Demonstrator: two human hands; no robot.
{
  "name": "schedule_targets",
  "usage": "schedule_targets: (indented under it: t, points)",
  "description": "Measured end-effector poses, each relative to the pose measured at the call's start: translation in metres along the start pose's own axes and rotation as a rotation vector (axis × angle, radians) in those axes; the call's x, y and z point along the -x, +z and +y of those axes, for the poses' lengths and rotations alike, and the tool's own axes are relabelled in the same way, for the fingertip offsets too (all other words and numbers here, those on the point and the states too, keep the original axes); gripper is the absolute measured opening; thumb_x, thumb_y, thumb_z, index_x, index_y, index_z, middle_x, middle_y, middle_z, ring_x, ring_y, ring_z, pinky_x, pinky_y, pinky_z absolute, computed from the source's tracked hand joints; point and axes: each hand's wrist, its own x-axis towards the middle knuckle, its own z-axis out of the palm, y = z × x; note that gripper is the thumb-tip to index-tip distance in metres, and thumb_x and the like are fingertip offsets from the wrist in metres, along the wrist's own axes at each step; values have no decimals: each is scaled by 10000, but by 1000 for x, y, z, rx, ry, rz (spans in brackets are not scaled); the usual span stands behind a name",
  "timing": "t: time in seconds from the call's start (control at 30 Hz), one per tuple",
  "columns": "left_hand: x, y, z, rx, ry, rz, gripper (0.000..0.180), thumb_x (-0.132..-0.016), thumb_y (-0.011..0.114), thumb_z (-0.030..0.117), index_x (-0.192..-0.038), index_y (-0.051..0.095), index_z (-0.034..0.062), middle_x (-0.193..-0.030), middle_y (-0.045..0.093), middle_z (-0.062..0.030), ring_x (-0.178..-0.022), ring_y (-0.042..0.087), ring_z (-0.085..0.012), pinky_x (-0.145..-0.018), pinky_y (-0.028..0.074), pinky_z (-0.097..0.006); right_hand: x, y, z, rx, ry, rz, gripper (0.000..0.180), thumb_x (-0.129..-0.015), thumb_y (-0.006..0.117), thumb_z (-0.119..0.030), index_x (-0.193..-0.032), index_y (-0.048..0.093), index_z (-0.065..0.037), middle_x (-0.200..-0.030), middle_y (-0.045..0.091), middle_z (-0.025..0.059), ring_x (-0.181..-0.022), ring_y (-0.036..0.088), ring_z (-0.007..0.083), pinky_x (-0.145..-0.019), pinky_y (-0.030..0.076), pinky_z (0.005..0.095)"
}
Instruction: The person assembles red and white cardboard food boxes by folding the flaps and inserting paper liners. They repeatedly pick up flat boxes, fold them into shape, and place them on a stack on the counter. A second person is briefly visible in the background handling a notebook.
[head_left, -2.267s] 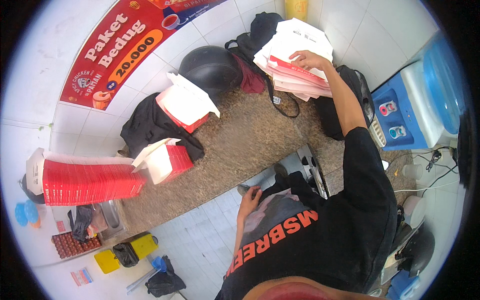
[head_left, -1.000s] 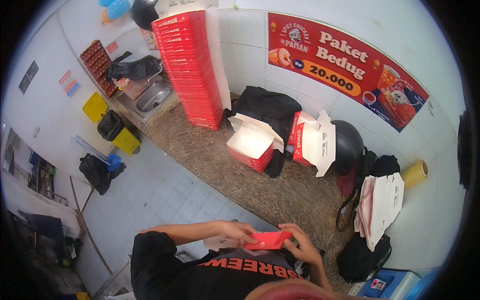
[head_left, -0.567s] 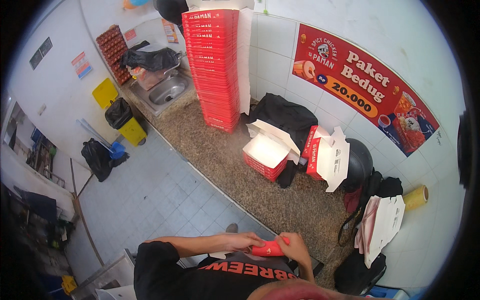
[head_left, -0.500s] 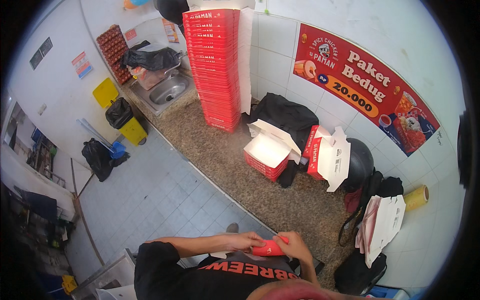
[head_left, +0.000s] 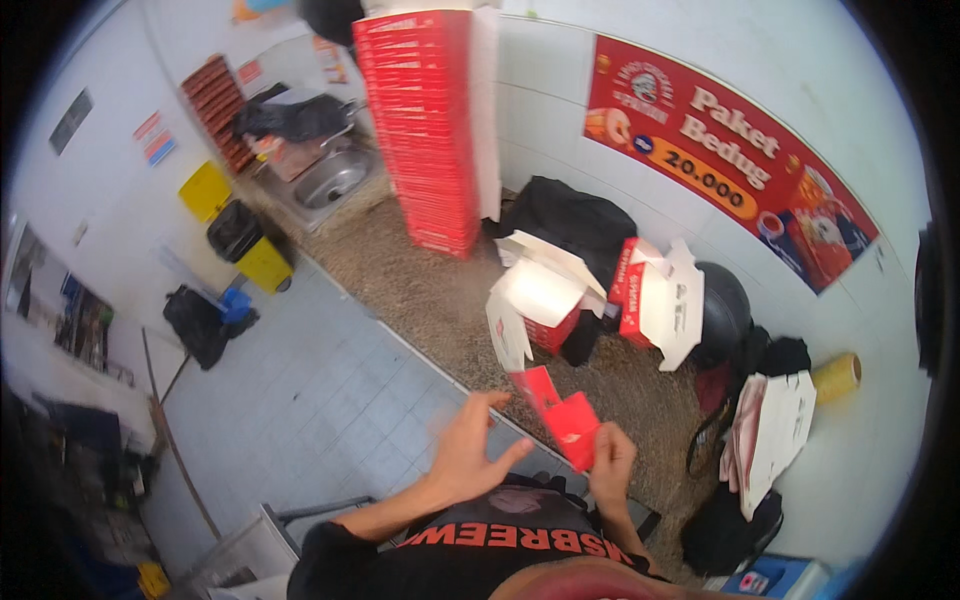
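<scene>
My right hand (head_left: pixel 612 460) grips one end of a red and white cardboard food box (head_left: pixel 575 428), which is partly unfolded above the counter edge. The far end of the box, a pale flap, reaches up beside a short stack of open red boxes (head_left: pixel 552 333). Left of the box, my left hand (head_left: pixel 466 450) is open and holds nothing, its thumb and fingers spread and slightly blurred. Another red box with a white lid (head_left: pixel 672 308) lies to the right of the short stack.
A tall stack of red boxes (head_left: pixel 420 140) stands on the speckled counter (head_left: pixel 400 290) near the sink (head_left: pixel 335 180). Along the wall lie a black bag (head_left: pixel 565 220), a black helmet (head_left: pixel 725 312), flat cartons (head_left: pixel 775 430) and a yellow roll (head_left: pixel 836 377). A yellow bin (head_left: pixel 262 265) stands on the floor.
The red cardboard, compact between both hands before, is now opened out and extends toward the short stack. My left hand has let go and moved left; my right hand still grips it.
</scene>
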Motion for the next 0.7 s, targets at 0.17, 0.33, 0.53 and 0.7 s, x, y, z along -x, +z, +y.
schedule_targets:
  t: [0.17, 0.33, 0.53, 0.7]
  points:
    - [16, 72, -84, 249, -50, 89, 634, -1020, 574, 218, -1500, 274, -67, -1283, 567, -229, -1195, 594, -297, -888, 523, -393, 1, 49, -9, -103, -278, -386, 371, -1060, 515, -250, -1317, 584, 9, -1298, 621, 174, -1180, 600, 243, -982, 475, 367]
    - [26, 60, -91, 73, -27, -114, 545, -938, 640, 82, -1417, 441, -87, -1197, 633, -284, -1054, 667, -384, -904, 533, -419, -30, 40, 21, -955, 313, -589, 423, -1034, 586, -293, -1389, 532, -71, -1338, 602, 101, -1226, 577, 227, -995, 490, 429]
    - [14, 42, -109, -322, 396, -139, 665, -868, 713, 51, -1444, 416, -100, -1143, 645, -272, -944, 668, -417, -796, 550, -470, -33, 35, 35, -919, 390, -313, 448, -931, 730, -211, -1328, 547, -110, -1223, 635, 57, -1109, 635, 210, -924, 537, 466]
    - [13, 31, -120, -274, 204, -207, 734, -883, 700, 57, -1497, 335, -112, -1129, 645, -279, -887, 680, -408, -756, 557, -456, -31, 49, 37, 213, -344, -71, 233, -916, 723, -206, -1067, 661, -40, -1016, 664, 134, -934, 648, 315, -817, 524, 431]
